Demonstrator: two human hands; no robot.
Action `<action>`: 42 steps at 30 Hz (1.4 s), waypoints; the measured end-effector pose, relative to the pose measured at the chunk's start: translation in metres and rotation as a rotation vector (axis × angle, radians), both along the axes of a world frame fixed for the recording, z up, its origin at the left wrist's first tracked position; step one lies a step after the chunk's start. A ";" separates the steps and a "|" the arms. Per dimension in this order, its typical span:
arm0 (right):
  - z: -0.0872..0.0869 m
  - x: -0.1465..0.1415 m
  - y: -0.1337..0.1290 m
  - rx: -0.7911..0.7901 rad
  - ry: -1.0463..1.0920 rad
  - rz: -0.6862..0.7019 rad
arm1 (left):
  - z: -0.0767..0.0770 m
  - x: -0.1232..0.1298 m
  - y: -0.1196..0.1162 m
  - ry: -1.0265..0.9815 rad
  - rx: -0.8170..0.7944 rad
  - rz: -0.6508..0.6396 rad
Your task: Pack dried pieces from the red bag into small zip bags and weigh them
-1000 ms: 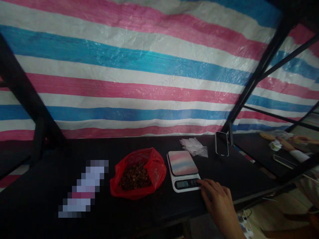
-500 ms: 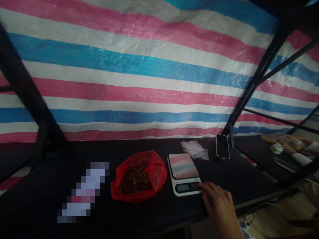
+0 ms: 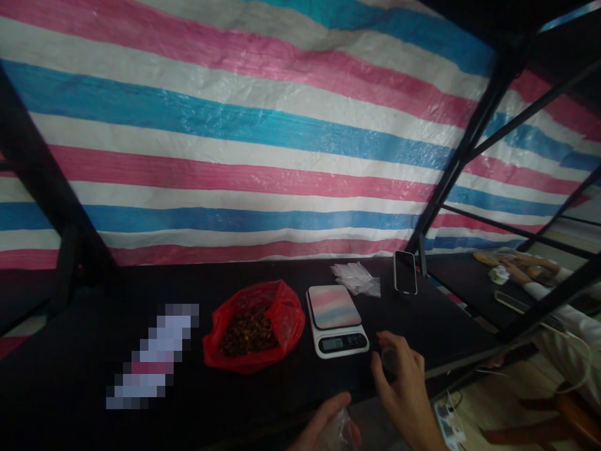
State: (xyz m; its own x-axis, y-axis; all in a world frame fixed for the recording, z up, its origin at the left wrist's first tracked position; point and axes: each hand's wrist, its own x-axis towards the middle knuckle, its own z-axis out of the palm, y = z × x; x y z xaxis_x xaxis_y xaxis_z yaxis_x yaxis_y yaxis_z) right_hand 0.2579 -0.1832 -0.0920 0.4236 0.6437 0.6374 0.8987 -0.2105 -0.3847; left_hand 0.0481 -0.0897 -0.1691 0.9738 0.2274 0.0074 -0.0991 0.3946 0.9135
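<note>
At the bottom of the view my left hand [image 3: 323,421] is closed on a clear plastic bag [image 3: 339,433], partly cut off by the frame edge. To its right, my right hand [image 3: 404,382] curls its fingers round a small round see-through object [image 3: 389,361] whose kind I cannot make out. Just beyond that hand sits a white kitchen scale [image 3: 339,346] with a shiny square plate and a small display. Left of the scale lies an open red plastic bag [image 3: 290,319] holding many small brown pieces [image 3: 251,332].
Behind the scale is a pile of flat clear bags [image 3: 355,278], and a phone [image 3: 405,273] leans near a frame post. A blurred-out strip [image 3: 153,357] lies at left on the black table [image 3: 225,413]. Another person's arms [image 3: 539,279] rest at the far right.
My right hand has left the scale's buttons and now holds the round see-through object. My left hand has come into view with a clear plastic bag. The view has shifted slightly right.
</note>
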 end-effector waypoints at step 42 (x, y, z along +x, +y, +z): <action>0.109 -0.131 0.185 -0.724 -0.189 0.690 | 0.114 -0.133 0.112 0.394 1.039 1.037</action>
State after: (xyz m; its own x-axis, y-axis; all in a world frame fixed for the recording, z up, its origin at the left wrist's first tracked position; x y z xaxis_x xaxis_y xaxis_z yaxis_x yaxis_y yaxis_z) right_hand 0.1265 0.0014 0.0166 -0.2531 0.9673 0.0162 0.9452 0.2508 -0.2092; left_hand -0.0848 0.0226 -0.0555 0.3699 0.8498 0.3756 0.3894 -0.5089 0.7677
